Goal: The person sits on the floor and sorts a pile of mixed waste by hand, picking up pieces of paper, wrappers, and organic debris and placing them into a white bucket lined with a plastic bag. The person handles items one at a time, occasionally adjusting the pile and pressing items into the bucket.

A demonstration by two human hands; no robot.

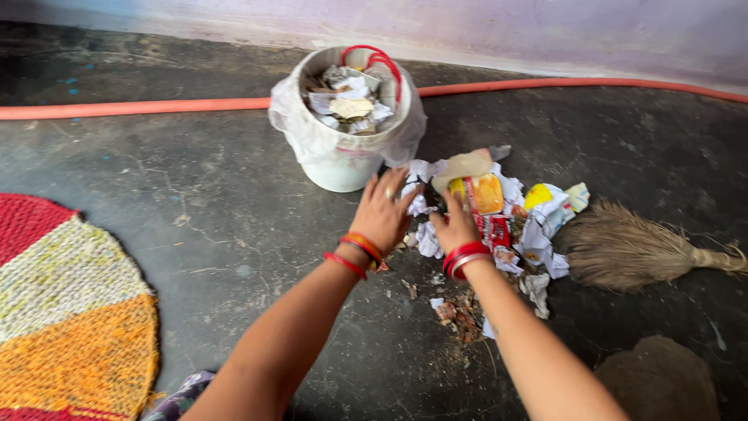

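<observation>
My left hand (383, 212) and my right hand (456, 224) both reach down into a pile of crumpled paper and wrappers (499, 210) on the dark floor. The left hand's fingers are spread over white scraps. The right hand's fingers are hidden among the wrappers, so its grip is unclear. Both wrists wear red and orange bangles. Just beyond the pile stands a white bucket (343, 160) lined with a clear bag, with red handles, holding crumpled paper. A grass broom (631, 249) lies to the right of the pile.
A red hose (140, 107) runs along the back wall. A round woven mat (62, 312) in red, cream and orange lies at the left. Small debris (460, 312) is scattered below the pile. A brown rounded object (662, 378) sits at the lower right.
</observation>
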